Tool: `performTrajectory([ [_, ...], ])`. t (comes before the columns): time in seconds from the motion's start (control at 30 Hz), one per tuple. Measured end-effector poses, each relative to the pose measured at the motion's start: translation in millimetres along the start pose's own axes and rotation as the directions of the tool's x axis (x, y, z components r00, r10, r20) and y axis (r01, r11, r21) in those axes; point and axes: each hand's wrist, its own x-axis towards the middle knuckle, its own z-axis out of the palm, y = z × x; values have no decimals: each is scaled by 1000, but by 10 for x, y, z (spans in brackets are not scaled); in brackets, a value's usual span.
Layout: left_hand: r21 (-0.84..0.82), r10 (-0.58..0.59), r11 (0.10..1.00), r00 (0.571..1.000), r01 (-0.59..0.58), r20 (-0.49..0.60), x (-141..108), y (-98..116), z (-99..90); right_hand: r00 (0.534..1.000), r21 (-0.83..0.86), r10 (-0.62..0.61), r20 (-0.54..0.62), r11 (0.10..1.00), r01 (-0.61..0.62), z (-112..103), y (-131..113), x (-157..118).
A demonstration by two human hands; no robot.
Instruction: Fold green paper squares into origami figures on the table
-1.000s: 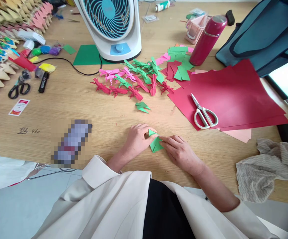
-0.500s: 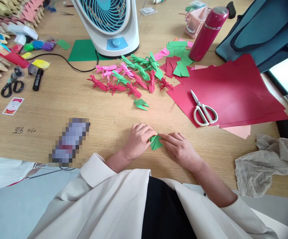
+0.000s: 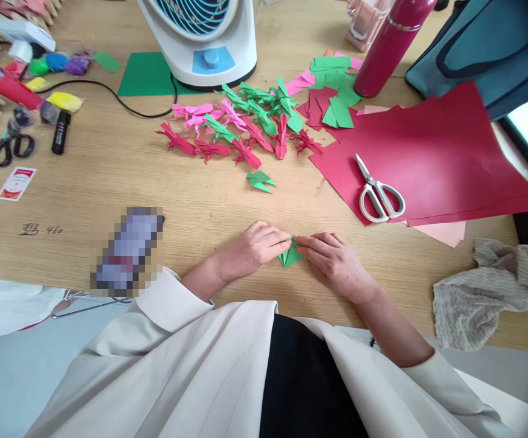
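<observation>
The green paper (image 3: 291,258) was thin and flat, with sharp fold lines and pointy corners. It lay on the smooth wooden tabletop (image 3: 177,194), right between the two hands. The fingers of the left hand (image 3: 257,246) held its left side, and the fingers of the right hand (image 3: 334,264) held its right side and far tip. The fingers hid some of it. On the far side was a small green folded piece (image 3: 261,181), and past that sat spiky red folded shapes (image 3: 246,154). To the right, scissors (image 3: 379,194) with white handles lay on big red sheets (image 3: 446,152). A wrinkly striped cloth (image 3: 474,292) was at the near right.
</observation>
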Motion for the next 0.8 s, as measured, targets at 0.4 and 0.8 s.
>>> performTrajectory([
  [0.4,-2,79,997,996,-79,42,-33,-50,-8,1000,-57,-9,1,998,9,-12,-24,4],
  [0.8,-27,51,998,996,-49,74,-84,-19,8,996,-68,4,87,998,2,-76,-115,-61],
])
